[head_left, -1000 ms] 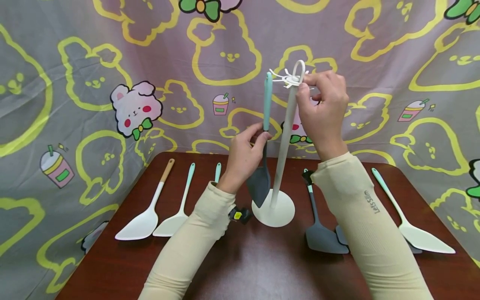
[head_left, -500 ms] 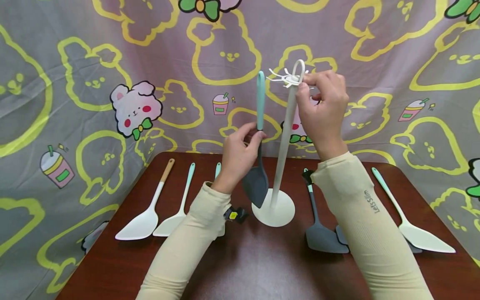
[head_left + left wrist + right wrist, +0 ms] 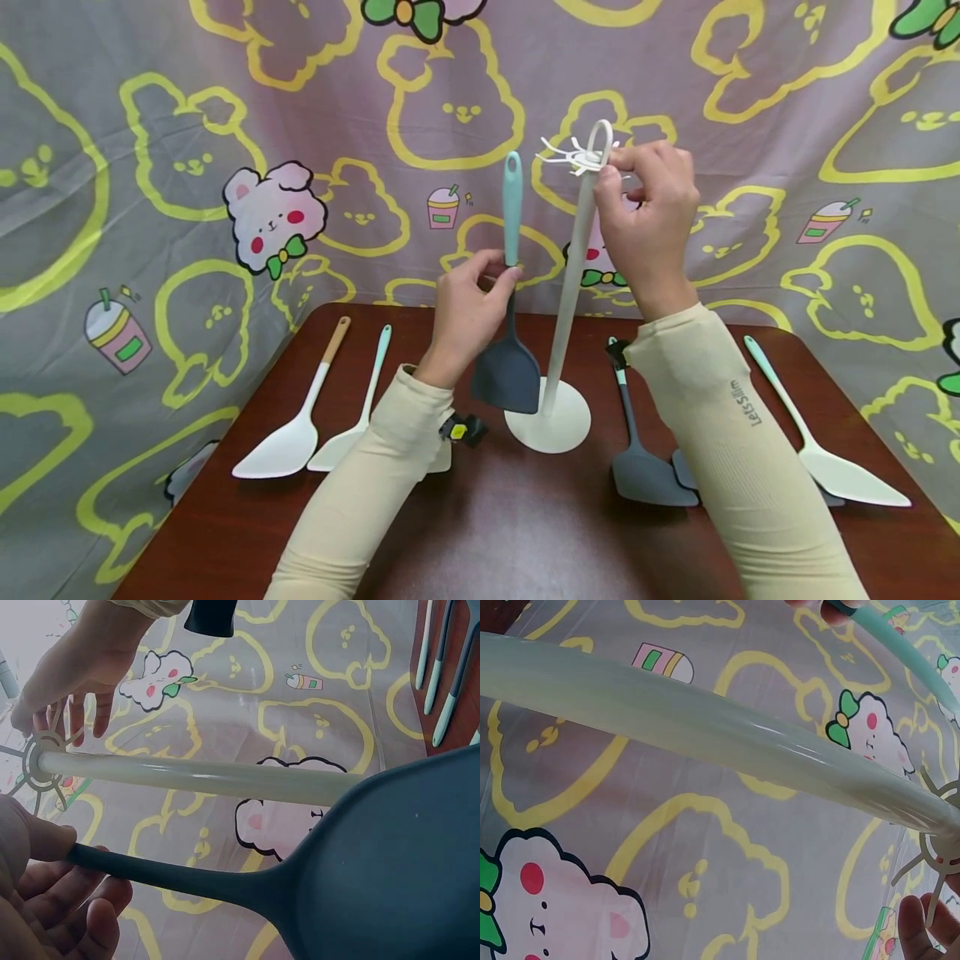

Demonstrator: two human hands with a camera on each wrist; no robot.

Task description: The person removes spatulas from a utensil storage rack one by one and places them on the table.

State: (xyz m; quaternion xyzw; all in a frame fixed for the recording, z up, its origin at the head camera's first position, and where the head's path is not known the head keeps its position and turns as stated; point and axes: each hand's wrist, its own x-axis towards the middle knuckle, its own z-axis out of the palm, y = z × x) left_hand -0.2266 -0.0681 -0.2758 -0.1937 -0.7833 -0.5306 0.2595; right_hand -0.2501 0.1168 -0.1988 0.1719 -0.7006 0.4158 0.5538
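Observation:
My left hand (image 3: 468, 312) pinches a spatula (image 3: 512, 208) with a mint handle and dark grey blade, just below the handle. The spatula hangs upright, blade down, to the left of a cream utensil stand (image 3: 570, 283) and apart from its hooks. In the left wrist view the broad blade (image 3: 390, 847) fills the lower right, with thumb and fingers at its neck. My right hand (image 3: 651, 221) holds the top of the stand by its hook ring (image 3: 581, 158). The right wrist view shows the pole (image 3: 705, 727) and only some right fingertips (image 3: 913, 926) by the hooks.
On the left of the brown table (image 3: 510, 533) lie a white spatula with a wooden handle (image 3: 281, 446) and pale mint-handled ones (image 3: 348, 442), partly behind my sleeve. To the right are grey spatulas (image 3: 648, 479) and a pale one (image 3: 847, 475). A patterned cloth hangs behind.
My left hand has moved left with the spatula, away from the stand's hooks. The spatula has turned, so its blade now shows broad side on. My right hand stays at the stand's top.

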